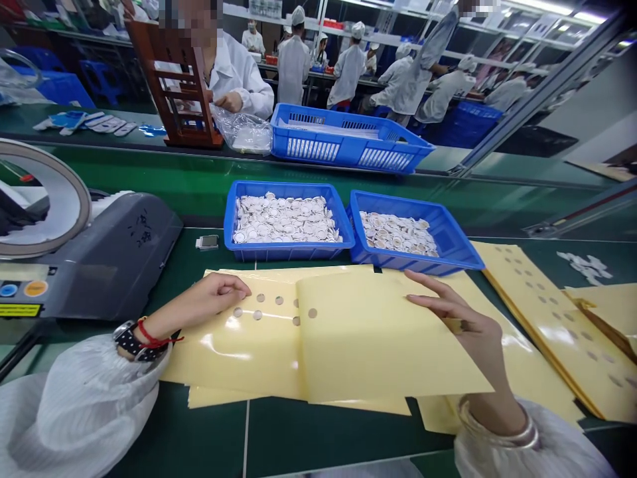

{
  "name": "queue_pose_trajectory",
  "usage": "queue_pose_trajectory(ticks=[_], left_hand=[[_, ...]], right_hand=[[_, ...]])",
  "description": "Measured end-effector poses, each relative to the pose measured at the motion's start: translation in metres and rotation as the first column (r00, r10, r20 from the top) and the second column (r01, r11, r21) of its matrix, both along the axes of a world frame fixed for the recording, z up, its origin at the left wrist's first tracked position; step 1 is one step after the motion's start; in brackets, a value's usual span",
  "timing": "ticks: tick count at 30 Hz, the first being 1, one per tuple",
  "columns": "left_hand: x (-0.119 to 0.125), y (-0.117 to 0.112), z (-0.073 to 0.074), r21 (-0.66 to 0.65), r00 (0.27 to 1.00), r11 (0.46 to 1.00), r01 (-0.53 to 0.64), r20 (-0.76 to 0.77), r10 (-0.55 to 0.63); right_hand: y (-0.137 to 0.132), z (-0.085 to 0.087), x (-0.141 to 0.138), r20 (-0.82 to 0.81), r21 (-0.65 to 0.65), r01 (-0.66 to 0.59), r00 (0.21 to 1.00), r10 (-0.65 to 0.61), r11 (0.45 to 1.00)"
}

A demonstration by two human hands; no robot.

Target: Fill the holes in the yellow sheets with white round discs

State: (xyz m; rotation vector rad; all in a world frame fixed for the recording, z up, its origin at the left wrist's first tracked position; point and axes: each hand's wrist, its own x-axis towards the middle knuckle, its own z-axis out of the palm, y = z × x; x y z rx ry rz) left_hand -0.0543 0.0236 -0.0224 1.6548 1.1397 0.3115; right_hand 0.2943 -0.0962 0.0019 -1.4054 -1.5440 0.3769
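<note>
A glossy yellow sheet [223, 352] with several round greyish dots lies in front of me, its right part folded over into a raised flap [388, 352]. My left hand [223, 295] rests over the sheet's upper left, fingers curled together beside the dots. Whatever is between those fingertips is too small to make out. At the flap's upper right edge, my right hand [462, 318] grips the yellow sheet, with two fingers showing and the rest partly hidden by the flap. More yellow sheets [368, 403] lie underneath.
Two blue trays [288, 251] [413, 261] of round white pieces stand beyond the sheets. A stack of dotted yellow sheets [547, 312] lies at right. A grey machine [124, 252] flanks the left. Behind, a blue basket [343, 156] and a wooden rack [186, 99] stand near a co-worker [243, 79].
</note>
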Motion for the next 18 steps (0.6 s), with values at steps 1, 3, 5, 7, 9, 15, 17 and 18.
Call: queue_pose_trajectory(ticks=[1, 3, 5, 7, 9, 15, 17, 18], left_hand=[[0.0, 0.0, 0.0, -0.004, 1.0, 1.0, 0.005, -0.006, -0.006], [-0.001, 0.0, -0.001, -0.009, 1.0, 1.0, 0.014, -0.018, -0.014], [-0.001, 0.0, -0.001, -0.006, 1.0, 1.0, 0.016, -0.021, -0.016], [-0.001, 0.0, 0.001, -0.002, 1.0, 1.0, 0.013, -0.019, -0.013], [0.0, 0.0, 0.002, -0.005, 1.0, 1.0, 0.018, -0.022, -0.018], [-0.002, 0.001, 0.003, -0.006, 0.997, 0.999, 0.034, -0.076, -0.034], [-0.002, 0.001, 0.002, -0.002, 0.996, 1.0, 0.03, -0.089, -0.03], [-0.002, 0.001, 0.002, 0.001, 0.995, 1.0, 0.03, -0.09, -0.029]], right_hand=[[0.0, -0.001, 0.001, -0.012, 0.004, 0.012, 1.0, -0.012, 1.0], [-0.001, -0.001, 0.002, -0.025, 0.007, 0.039, 0.999, -0.039, 0.999], [-0.001, 0.0, 0.004, -0.02, -0.002, 0.037, 0.999, -0.037, 0.999], [-0.002, 0.001, 0.006, -0.027, -0.009, 0.039, 0.999, -0.039, 0.999], [-0.002, 0.002, 0.011, -0.041, -0.012, 0.055, 0.998, -0.055, 0.998], [-0.005, 0.009, 0.033, -0.03, 0.157, 0.102, 0.995, -0.098, 0.982], [-0.006, 0.012, 0.04, -0.033, 0.22, 0.109, 0.994, -0.104, 0.969], [-0.006, 0.013, 0.043, -0.031, 0.254, 0.104, 0.995, -0.1, 0.962]])
